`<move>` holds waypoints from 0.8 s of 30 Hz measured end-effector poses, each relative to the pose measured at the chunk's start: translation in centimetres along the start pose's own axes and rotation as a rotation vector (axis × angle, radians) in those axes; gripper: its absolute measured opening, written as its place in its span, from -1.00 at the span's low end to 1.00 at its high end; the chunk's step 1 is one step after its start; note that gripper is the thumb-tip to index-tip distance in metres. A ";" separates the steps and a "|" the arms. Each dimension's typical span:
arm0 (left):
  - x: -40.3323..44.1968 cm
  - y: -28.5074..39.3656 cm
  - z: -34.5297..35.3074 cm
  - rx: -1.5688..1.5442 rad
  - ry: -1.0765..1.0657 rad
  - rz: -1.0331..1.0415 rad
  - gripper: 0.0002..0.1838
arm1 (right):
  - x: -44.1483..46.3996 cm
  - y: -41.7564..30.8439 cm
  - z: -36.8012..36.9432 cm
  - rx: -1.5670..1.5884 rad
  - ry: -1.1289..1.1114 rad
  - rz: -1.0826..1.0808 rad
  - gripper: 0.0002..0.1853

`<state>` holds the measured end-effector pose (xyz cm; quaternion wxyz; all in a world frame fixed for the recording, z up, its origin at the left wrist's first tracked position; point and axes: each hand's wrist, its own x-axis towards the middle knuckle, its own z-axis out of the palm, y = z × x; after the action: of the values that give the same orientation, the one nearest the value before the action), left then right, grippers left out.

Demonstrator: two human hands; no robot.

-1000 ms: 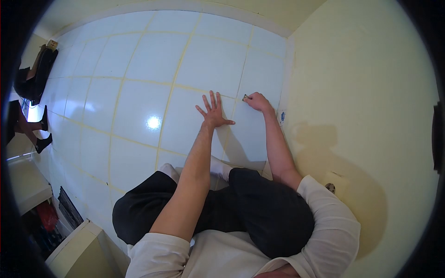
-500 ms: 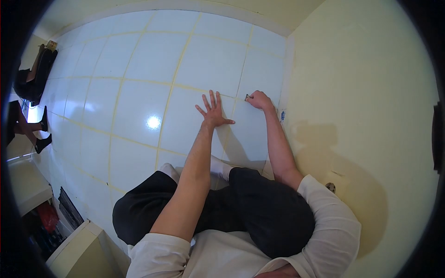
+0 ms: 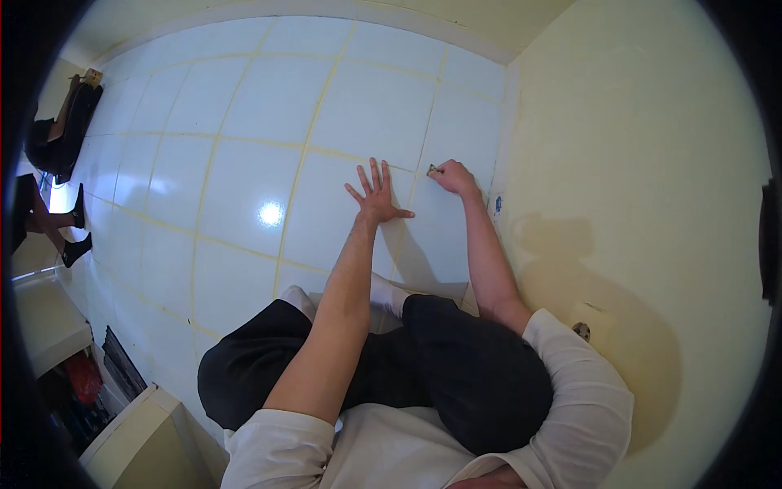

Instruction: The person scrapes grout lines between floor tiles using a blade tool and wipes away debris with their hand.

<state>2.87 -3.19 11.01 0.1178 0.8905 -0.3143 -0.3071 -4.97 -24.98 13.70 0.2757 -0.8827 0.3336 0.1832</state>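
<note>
My left hand (image 3: 376, 201) lies flat on a glossy pale tile (image 3: 326, 196), fingers spread, and holds nothing. To its right, my right hand (image 3: 456, 177) is closed around a small tool (image 3: 432, 170) with a thin, dark-edged tip. Most of that tool is hidden by the fingers, so its exact kind cannot be made out. Its tip is at the grout line (image 3: 421, 169) between two tiles, close to where yellowish grout lines cross.
A cream wall (image 3: 619, 163) rises close on my right, with a round metal fitting (image 3: 581, 331) low on it. My crossed legs in dark trousers (image 3: 481, 371) are below my arms. Another person's foot (image 3: 77, 250) and another dark-clothed figure (image 3: 61, 134) are at far left. A cream cabinet (image 3: 147, 440) stands lower left.
My right hand has shifted very slightly left, with the small tool's tip turned a little. My left hand stays flat in the same place.
</note>
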 end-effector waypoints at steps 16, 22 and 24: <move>0.0 0.0 0.2 0.010 -0.006 0.020 0.77 | 0.2 -0.5 0.5 0.044 0.019 -0.043 -0.58; 0.1 0.1 0.1 0.017 -0.014 0.019 0.77 | 0.7 3.2 -1.6 0.044 -0.169 0.140 -0.56; 0.2 -0.2 0.3 0.022 -0.010 0.017 0.77 | 0.9 2.7 -1.5 0.040 -0.175 0.118 -0.56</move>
<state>2.93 -3.20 10.63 0.1090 0.8875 -0.3257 -0.3071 -5.99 -28.04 13.48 0.3100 -0.8365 0.3631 0.2691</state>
